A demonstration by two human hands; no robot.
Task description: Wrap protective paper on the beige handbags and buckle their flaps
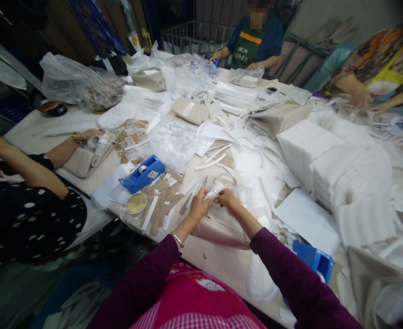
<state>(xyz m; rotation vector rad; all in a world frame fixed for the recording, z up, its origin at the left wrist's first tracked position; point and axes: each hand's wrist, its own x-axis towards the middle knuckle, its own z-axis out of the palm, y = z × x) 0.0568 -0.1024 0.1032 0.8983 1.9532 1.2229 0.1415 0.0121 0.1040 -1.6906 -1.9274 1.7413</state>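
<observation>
Left hand [198, 206] and right hand [227, 198] are both pinching a small white roll [213, 193], fingertips clenched on it from either end. The roll is hanging just above the near edge of the table [30, 132], over a scatter of paper strips [160, 205].

Containers:
- A clear plastic bag [81, 87] is sitting at the far left, bulging with small brownish pieces. I cannot tell what they are.
- A round tin [136, 203] is lying under clear film just left of the left hand, showing a yellowish inside.
- A blue tape dispenser [143, 174] is lying beyond the tin and carrying a tape roll.
- A second blue dispenser [316, 261] is peeking out beside the right sleeve.
- A beige pouch [85, 160] is lying under a co-worker's hand [86, 135], with white tubes sticking out of its mouth.
- Another pouch [149, 78] is standing at the far end, and a flat one [191, 109] is lying mid-table.
- A clear packet [247, 76] near the far person is holding white items.
- White stacks [324, 155] are piling up on the right.

Writing:
- The dispenser's white label is too small to read.
- A printed sheet [151, 105] is showing grey text that is not legible.
- The green apron [245, 48] on the far person is bearing white lettering under an orange stripe, too blurred to read.

A polka-dot sleeve [26, 214] is resting at the left edge.
</observation>
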